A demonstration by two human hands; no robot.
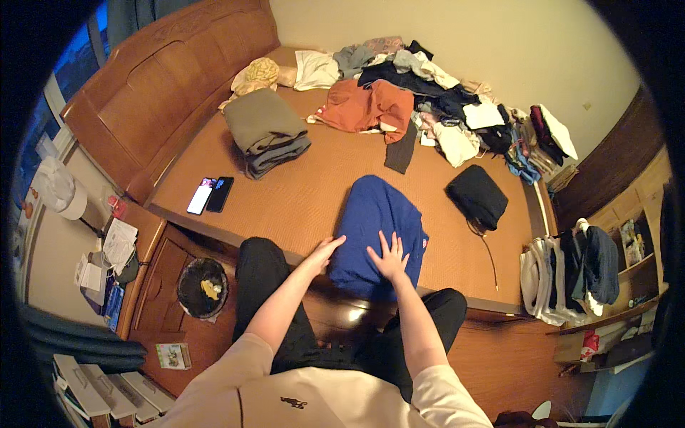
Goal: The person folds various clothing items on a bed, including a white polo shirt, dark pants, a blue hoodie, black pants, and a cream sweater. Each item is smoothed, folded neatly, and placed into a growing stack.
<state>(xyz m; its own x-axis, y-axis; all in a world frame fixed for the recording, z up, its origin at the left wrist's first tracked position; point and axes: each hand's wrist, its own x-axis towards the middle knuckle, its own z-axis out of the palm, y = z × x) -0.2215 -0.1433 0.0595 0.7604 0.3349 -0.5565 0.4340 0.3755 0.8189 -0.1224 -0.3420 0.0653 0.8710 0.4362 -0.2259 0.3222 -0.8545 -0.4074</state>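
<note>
A folded blue garment (pixel 374 214) lies on the bed's woven mat (pixel 267 214) in front of me, its near end hanging over the bed's edge. My left hand (pixel 323 254) is at the garment's left side, fingertips against it and partly hidden at the edge. My right hand (pixel 390 257) rests flat on top with the fingers spread. To the right is a folded black garment (pixel 476 197) with a cord trailing from it. Folded grey-brown and dark clothes (pixel 267 125) are stacked at the upper left.
Two phones (pixel 201 196) lie side by side on the mat's left. Loose clothes (pixel 369 104) are heaped along the wall. A wooden headboard (pixel 176 69) rises at the left, above a lined waste bin (pixel 203 288). Clothes on hangers (pixel 567 273) hang at the right.
</note>
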